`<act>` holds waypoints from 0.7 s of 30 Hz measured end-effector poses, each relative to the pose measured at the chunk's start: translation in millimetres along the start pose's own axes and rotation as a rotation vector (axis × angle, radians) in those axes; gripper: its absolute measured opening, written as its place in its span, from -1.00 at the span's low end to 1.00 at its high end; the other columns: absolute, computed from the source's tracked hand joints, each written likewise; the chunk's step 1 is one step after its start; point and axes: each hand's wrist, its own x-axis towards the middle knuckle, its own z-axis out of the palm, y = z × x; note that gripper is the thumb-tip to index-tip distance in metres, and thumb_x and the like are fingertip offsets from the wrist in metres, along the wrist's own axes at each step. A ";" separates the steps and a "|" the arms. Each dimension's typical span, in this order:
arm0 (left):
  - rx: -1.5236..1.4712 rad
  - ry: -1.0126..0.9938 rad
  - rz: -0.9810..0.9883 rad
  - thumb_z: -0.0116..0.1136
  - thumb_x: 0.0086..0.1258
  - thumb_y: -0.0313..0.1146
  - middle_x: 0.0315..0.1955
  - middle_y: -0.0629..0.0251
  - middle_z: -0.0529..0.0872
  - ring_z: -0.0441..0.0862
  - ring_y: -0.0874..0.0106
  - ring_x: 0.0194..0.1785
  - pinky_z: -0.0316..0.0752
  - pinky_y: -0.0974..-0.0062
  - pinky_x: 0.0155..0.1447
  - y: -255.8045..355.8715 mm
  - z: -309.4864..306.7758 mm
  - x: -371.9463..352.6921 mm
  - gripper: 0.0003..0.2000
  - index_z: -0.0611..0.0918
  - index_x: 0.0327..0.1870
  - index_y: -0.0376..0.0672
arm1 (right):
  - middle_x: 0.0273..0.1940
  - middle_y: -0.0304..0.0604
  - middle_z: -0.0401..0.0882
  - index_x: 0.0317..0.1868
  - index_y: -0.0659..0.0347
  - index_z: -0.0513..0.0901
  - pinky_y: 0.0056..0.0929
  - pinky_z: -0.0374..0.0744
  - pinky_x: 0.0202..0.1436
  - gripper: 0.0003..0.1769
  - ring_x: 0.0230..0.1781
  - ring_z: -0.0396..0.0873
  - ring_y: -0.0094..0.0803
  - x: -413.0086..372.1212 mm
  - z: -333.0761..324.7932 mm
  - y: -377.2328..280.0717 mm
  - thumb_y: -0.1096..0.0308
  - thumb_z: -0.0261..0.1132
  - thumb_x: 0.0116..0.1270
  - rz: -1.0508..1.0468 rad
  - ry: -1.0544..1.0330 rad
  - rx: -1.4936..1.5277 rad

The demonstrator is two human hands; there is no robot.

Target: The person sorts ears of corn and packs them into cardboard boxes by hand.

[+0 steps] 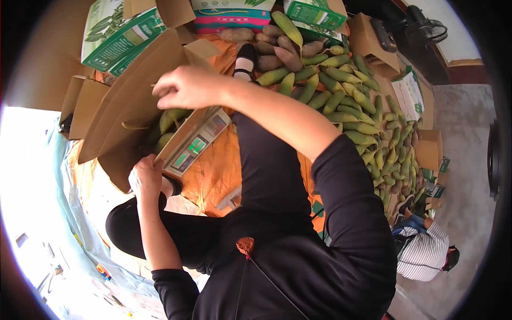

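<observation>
In the head view, the carton (114, 114) stands open left of centre, with green radishes (168, 119) inside. Our left hand (145, 178) is at its lower corner, fingers seemingly closed on the cardboard edge. Our right hand (186, 89) hangs over the carton at upper left of centre, blurred; this grip looks loosely apart, with nothing visible in it.

The scale (205, 134) shows its lit panel against the carton's right side. The carton seems to rest on it, though the platform is hidden. If so, pressing or lifting with our left hand could falsify the reading. A hard tug at that edge might tip or shift the carton, and the orange sheet (210, 178) beneath looks creased enough to let things slide. Our right wrist could catch the tall flap, and a radish dropped carelessly could bruise.
</observation>
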 end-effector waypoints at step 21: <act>-0.074 0.149 0.070 0.22 0.16 -0.37 -0.51 0.07 0.62 0.61 0.15 -0.42 0.45 0.33 -0.30 0.0 10.2 3.4 -0.87 0.65 -0.33 -0.20 | -0.05 -0.05 0.58 -0.13 0.19 0.59 -0.18 0.53 0.02 -0.75 0.02 0.52 -0.07 -392.3 55.9 268.6 0.40 0.21 0.14 1.215 0.041 -0.666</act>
